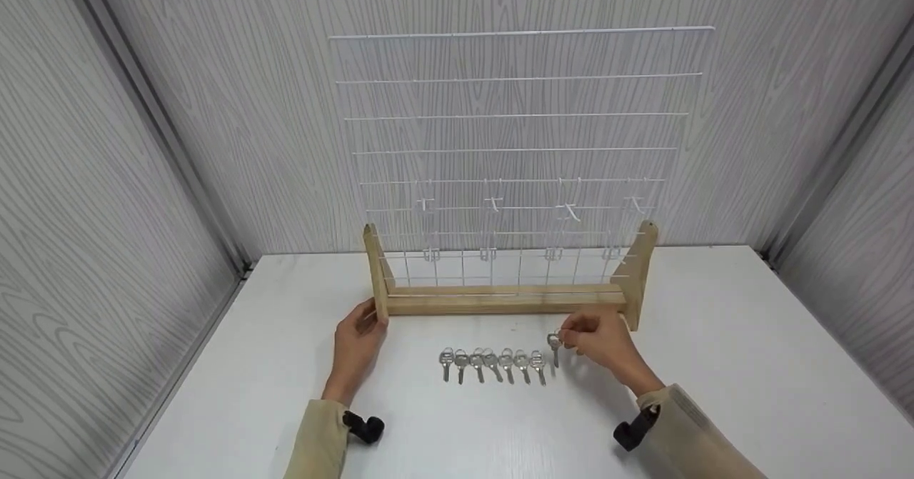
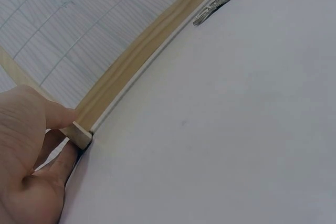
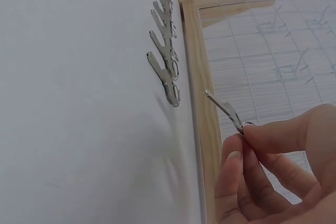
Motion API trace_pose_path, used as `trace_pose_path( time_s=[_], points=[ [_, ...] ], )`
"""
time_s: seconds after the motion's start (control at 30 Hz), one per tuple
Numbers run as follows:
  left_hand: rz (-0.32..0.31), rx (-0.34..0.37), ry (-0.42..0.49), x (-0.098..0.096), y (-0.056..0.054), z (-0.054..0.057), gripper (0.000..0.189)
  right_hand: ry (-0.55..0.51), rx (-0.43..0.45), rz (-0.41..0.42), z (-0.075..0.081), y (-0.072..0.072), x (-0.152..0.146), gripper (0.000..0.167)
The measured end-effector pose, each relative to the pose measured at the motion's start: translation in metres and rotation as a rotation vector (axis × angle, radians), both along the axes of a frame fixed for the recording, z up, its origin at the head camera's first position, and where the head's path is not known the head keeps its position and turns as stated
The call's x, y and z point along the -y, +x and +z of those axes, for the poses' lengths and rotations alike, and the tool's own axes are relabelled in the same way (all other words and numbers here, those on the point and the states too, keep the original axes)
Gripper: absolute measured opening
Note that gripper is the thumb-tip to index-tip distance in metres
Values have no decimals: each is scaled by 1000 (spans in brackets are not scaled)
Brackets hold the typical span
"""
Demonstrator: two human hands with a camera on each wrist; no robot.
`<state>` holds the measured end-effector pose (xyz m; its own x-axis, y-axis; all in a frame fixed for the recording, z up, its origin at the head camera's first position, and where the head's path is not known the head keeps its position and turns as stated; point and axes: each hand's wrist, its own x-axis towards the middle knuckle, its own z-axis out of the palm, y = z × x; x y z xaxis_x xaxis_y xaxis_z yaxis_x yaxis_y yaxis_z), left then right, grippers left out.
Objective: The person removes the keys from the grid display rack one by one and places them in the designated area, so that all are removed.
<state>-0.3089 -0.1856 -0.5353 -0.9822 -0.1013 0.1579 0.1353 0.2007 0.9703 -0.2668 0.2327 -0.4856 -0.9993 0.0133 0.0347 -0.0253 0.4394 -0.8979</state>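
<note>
My right hand (image 1: 600, 336) pinches a silver key (image 1: 555, 347) by its small ring between thumb and fingertips. In the right wrist view this key (image 3: 226, 107) points away from the fingers, above the white table. Several more keys (image 1: 505, 366), each with a ring, lie in a row on the table to its left. My left hand (image 1: 358, 340) grips the front end of the left wooden side piece of the display stand (image 1: 500, 309). The left wrist view shows thumb and fingers on either side of that wooden end (image 2: 80, 136).
A white wire grid (image 1: 521, 115) rises from the wooden stand. White hooks (image 1: 570, 211) project from it in a row across its lower half. The right side piece (image 1: 639, 275) stands just behind my right hand. Grey wood-patterned panels (image 1: 128, 179) enclose the table (image 1: 443, 436).
</note>
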Motion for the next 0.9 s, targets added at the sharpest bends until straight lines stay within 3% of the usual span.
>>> trace_pose_path(
  time_s=[0.2, 0.9],
  points=[
    [-2, -2, -5, 0, 0, -1, 52, 26, 54, 13, -5, 2, 1, 3],
    [-16, 4, -19, 3, -1, -3, 52, 95, 57, 44, -13, 1, 3, 3]
  ],
)
